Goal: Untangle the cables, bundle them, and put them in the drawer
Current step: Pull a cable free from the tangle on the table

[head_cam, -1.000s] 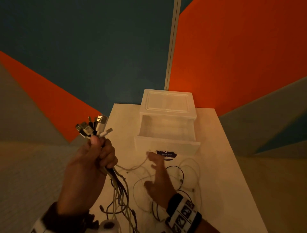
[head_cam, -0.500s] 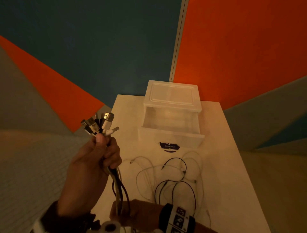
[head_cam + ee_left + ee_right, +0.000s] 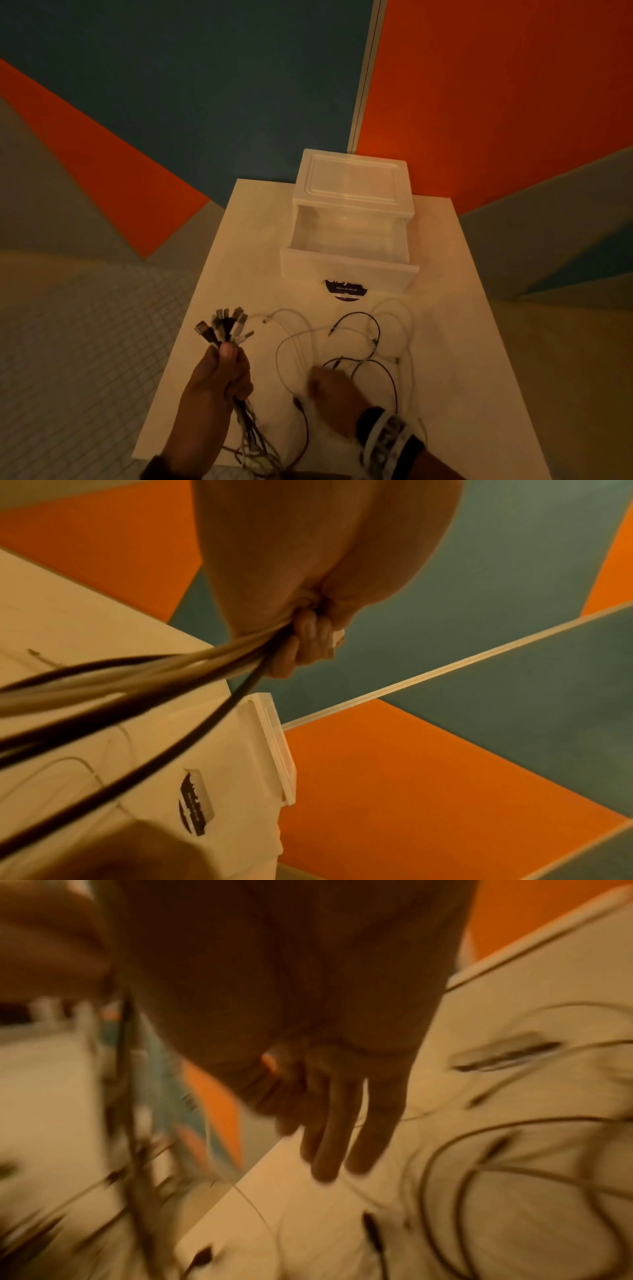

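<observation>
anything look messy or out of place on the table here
Yes: loose cables, black and white, sprawl in overlapping loops on the table in front of the open drawer, which looks empty. The left hand grips a bunch of cables; the right hand is blurred over the loose ones.

Drawer is pulled out w/ its top open, nothing visible inside, approach from above free. Loose cables sprawl across the worktop btwn its front and the right hand, prob. snagging low passes. Worktop right strip bare.
</observation>
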`<state>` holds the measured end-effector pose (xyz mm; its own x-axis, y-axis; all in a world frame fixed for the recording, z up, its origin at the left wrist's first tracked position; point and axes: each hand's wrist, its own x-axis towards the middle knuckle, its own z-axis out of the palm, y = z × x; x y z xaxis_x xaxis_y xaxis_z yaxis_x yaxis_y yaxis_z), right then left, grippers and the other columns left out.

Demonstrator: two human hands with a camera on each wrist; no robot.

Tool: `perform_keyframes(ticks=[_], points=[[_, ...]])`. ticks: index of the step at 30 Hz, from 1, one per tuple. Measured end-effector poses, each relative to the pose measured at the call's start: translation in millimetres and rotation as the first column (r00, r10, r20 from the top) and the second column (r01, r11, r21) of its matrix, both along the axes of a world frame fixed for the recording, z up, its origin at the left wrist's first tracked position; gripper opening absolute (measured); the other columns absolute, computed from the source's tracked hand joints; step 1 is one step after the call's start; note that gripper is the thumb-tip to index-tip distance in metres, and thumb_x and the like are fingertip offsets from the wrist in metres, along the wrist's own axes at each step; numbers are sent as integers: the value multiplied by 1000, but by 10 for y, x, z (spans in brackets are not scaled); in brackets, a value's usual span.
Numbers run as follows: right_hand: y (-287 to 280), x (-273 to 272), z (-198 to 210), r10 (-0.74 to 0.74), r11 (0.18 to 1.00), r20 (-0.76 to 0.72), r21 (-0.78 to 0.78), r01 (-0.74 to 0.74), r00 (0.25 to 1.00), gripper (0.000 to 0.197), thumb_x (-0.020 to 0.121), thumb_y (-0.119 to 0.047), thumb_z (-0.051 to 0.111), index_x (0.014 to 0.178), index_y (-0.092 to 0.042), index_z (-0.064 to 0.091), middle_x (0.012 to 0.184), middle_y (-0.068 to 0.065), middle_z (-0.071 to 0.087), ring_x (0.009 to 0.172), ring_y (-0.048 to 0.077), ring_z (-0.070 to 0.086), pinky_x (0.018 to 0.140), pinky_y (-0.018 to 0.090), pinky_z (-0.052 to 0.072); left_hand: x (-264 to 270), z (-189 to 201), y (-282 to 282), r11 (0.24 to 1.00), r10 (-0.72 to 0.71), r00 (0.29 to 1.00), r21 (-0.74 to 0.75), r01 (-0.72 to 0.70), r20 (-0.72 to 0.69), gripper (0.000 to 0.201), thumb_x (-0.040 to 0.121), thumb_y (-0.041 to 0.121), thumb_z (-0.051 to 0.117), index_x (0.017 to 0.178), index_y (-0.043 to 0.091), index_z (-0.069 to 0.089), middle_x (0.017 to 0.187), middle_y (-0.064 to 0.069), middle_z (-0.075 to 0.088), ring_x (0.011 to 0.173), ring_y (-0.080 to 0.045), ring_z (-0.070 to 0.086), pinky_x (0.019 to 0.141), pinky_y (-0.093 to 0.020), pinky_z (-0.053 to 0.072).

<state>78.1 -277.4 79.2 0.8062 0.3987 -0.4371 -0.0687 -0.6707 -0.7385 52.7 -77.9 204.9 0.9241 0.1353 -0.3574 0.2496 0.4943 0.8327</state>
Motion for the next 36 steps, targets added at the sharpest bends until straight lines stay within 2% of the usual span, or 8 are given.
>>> perform_keyframes(ticks=[3, 6, 12, 19, 27, 29, 32, 36], points=[[-596, 355, -32, -452, 872, 255, -78, 484, 855, 24, 89, -6, 47, 69, -19, 48, 67, -2, 54, 65, 15, 51, 59, 32, 44, -40, 41, 22, 1000, 1, 1000, -27, -1, -10, 12, 94, 19, 40, 88, 10, 43, 62, 1, 25, 45, -7, 20, 41, -23, 22], [-1121, 650, -169, -530, 741, 316, -279, 611, 787, 12, 86, -1, 49, 85, -9, 58, 89, 8, 63, 85, 27, 59, 71, 32, 49, -73, 116, 36, 999, -14, 1000, -49, 13, -27, 11, 93, 19, 40, 86, 11, 42, 60, 1, 25, 44, -7, 19, 40, -22, 21], [-1371, 627, -619, -179, 713, 3, -689, 132, 984, 56, 96, -32, 42, 147, -16, 24, 156, 12, 19, 141, 27, 26, 115, 36, 27, -46, 149, 22, 999, -22, 999, -41, 20, -42, 9, 91, 21, 43, 90, 12, 43, 61, 1, 26, 44, -7, 21, 40, -22, 22], [-1416, 593, -633, -121, 693, 93, -705, 151, 988, 63, 97, -29, 40, 150, -12, 10, 150, 8, 34, 134, 24, 37, 111, 37, 33, 5, 155, -4, 1000, -2, 1000, -26, 1, -26, 11, 90, 21, 44, 85, 11, 43, 61, 2, 27, 46, -7, 20, 41, -22, 22], [-1411, 416, -648, 104, 539, 23, -842, -37, 994, 58, 99, -34, 32, 151, -14, 13, 158, 8, 16, 146, 27, 16, 118, 49, 10, 101, 154, -87, 999, -33, 999, -2, 33, -22, 21, 100, 14, 35, 81, 9, 43, 63, -1, 25, 45, -8, 20, 41, -22, 22], [-1427, 463, -538, 13, 626, 40, -779, 23, 999, 51, 98, -30, 34, 145, -12, 27, 149, 9, 34, 137, 26, 32, 116, 45, 20, 119, 146, -89, 999, -38, 999, 7, 38, -22, 22, 100, 15, 35, 81, 10, 43, 64, -1, 25, 46, -8, 20, 41, -22, 23], [-1449, 554, -260, -364, 883, 33, -306, 356, 931, 12, 95, -19, 48, 92, -11, 57, 94, 9, 64, 86, 21, 58, 87, 41, 50, 147, 143, -96, 998, -61, 998, 28, 61, -10, 18, 99, 18, 37, 85, 10, 44, 64, 0, 27, 48, -8, 21, 41, -22, 24], [-1402, 585, 269, -600, 732, -203, 250, 634, 774, 10, 92, -2, 54, 83, -3, 59, 82, 19, 65, 69, 21, 51, 53, 28, 39, 197, 125, -140, 994, -101, 995, 37, 101, -3, 18, 98, 21, 39, 85, 10, 43, 64, 0, 27, 49, -9, 21, 42, -22, 27]])
